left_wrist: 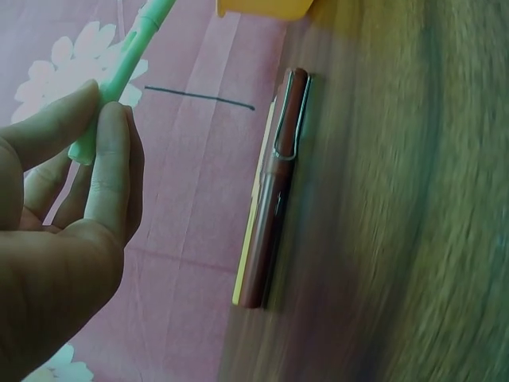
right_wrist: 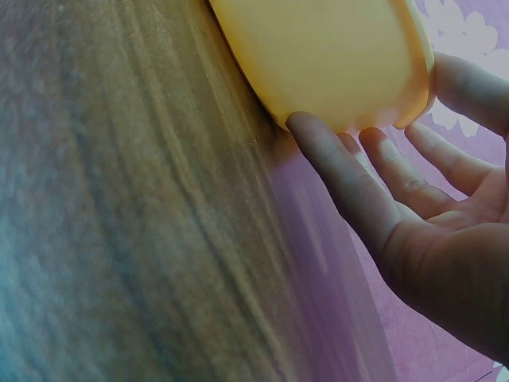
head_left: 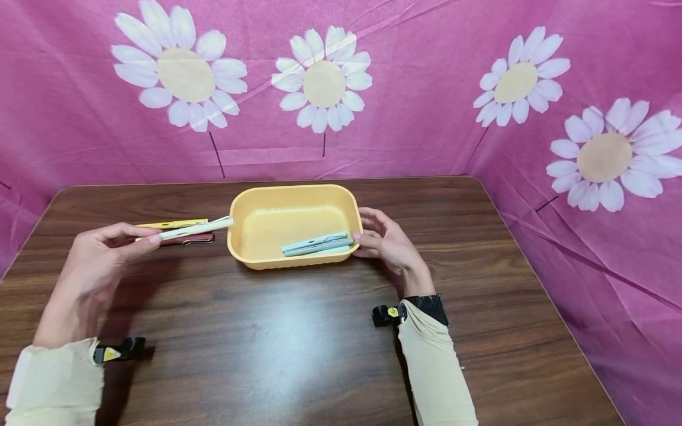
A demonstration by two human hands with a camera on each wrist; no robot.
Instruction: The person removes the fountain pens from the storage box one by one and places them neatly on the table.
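Between thumb and fingers, my left hand [head_left: 109, 254] pinches the end of a pale green pen [head_left: 194, 228], whose clip end reaches the left rim of the yellow tray [head_left: 293, 188]. Under that pen, a yellow pen [head_left: 173, 224] and a dark red pen [left_wrist: 274, 191] lie side by side on the table. My right hand [head_left: 391, 242] grips the tray's right end, thumb at the rim and the other fingers against the outer wall. Inside the tray, at its front right, lie several pens, among them a light blue pen [head_left: 314, 241] and a grey-blue pen [head_left: 319, 247].
The tray stands on a dark wooden table [head_left: 288, 355], near its back edge. A pink cloth [head_left: 405, 89] with white flowers hangs behind the table and along the right side. Each wrist wears a black strap-on camera.
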